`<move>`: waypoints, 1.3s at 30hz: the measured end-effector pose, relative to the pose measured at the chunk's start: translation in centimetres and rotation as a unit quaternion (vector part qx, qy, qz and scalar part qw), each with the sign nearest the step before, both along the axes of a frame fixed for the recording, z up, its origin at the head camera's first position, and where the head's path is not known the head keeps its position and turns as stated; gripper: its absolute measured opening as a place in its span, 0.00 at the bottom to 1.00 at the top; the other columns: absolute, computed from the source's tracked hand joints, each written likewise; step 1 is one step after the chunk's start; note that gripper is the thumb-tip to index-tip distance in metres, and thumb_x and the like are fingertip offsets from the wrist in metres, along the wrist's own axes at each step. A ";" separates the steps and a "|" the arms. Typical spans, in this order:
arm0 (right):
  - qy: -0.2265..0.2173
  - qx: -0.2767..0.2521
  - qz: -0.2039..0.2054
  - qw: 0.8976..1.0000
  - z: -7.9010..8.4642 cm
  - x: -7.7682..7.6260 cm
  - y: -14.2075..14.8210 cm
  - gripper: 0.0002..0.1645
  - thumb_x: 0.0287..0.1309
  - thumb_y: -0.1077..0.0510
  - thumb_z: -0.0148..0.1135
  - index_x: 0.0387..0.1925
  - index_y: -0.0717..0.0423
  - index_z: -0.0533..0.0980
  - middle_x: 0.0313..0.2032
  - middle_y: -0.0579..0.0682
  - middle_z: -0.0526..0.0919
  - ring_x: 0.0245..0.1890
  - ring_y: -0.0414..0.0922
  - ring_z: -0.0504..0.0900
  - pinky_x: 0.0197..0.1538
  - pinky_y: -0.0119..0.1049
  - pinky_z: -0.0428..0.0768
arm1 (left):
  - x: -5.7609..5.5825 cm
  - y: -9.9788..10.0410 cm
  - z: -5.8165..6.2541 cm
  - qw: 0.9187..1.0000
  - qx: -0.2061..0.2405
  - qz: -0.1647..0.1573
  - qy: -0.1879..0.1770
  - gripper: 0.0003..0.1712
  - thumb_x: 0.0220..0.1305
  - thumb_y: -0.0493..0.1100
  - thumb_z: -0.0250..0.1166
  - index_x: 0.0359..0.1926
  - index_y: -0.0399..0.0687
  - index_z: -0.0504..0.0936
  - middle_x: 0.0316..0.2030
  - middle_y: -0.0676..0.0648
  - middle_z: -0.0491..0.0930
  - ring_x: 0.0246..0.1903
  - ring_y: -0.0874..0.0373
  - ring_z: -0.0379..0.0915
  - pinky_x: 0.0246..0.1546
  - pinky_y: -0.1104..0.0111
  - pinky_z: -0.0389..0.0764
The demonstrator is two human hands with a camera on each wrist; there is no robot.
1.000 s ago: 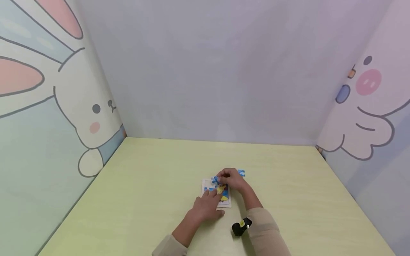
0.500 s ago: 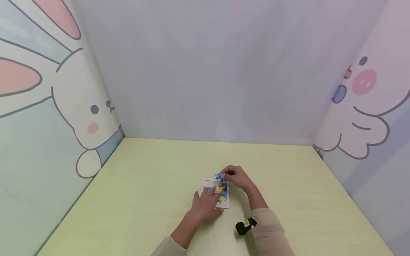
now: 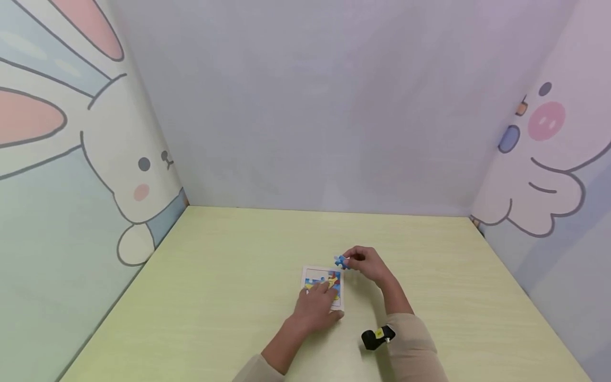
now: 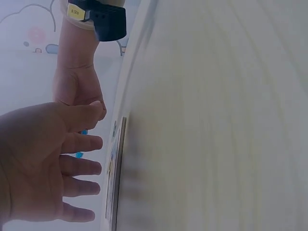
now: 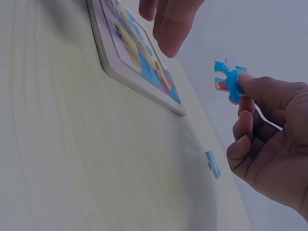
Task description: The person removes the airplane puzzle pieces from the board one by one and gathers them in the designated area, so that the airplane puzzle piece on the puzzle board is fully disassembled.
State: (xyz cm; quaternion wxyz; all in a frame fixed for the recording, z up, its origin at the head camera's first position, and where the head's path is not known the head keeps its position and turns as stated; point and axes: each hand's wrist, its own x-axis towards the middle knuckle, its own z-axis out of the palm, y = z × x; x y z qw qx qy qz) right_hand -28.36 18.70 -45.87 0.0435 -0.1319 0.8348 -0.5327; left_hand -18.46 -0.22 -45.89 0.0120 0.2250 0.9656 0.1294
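My right hand (image 3: 372, 264) pinches a blue jigsaw piece (image 5: 233, 83) with a small red and yellow corner between thumb and fingers. It is raised beyond the far right corner of the puzzle board (image 3: 304, 275). My left hand (image 3: 315, 307) lies over the near part of the board with its fingers spread and straight, hiding some of the picture. Joined blue, yellow and red pieces (image 5: 150, 72) fill part of the white-framed board, while its far left portion shows bare backing. In the left wrist view, the straight left fingers (image 4: 82, 165) stand beside the board's edge.
Another blue jigsaw piece (image 5: 212, 164) lies loose on the table, right of the board. A black wrist camera (image 3: 377, 338) sits on the right sleeve. The pale yellow table (image 3: 215, 276) meets a plain back wall (image 3: 305, 106) and cartoon-printed side walls.
My right hand has drawn back to the right from over the board, carrying the blue jigsaw piece off its top edge. The left hand stays on the board, shifted slightly.
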 end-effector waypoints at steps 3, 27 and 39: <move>0.001 -0.004 0.003 1.000 0.9 0.5 0.3 0.09 0.59 0.64 0.61 0.40 0.65 0.78 0.27 0.50 0.76 0.27 0.45 0.71 0.30 0.39 0.72 | 0.1 0.4 0.0 1.000 -0.012 -0.007 -0.003 0.31 0.58 0.59 0.62 0.59 0.49 0.73 0.60 0.46 0.68 0.60 0.44 0.62 0.51 0.47 0.66; -0.023 0.028 -0.040 0.999 -0.3 -0.5 4.7 0.10 0.59 0.59 0.62 0.40 0.62 0.78 0.29 0.51 0.78 0.28 0.45 0.72 0.32 0.40 0.73 | 0.2 0.8 -0.4 0.998 -0.027 -0.018 -0.047 0.32 0.56 0.54 0.65 0.61 0.50 0.71 0.63 0.46 0.64 0.62 0.44 0.58 0.52 0.45 0.65; -0.032 0.062 -0.045 0.997 -0.6 -1.1 7.8 0.09 0.58 0.62 0.61 0.39 0.64 0.78 0.30 0.51 0.77 0.28 0.45 0.71 0.30 0.38 0.71 | 0.5 1.1 0.0 0.998 -0.028 -0.005 -0.049 0.32 0.56 0.53 0.65 0.60 0.49 0.72 0.63 0.47 0.65 0.62 0.46 0.58 0.52 0.46 0.65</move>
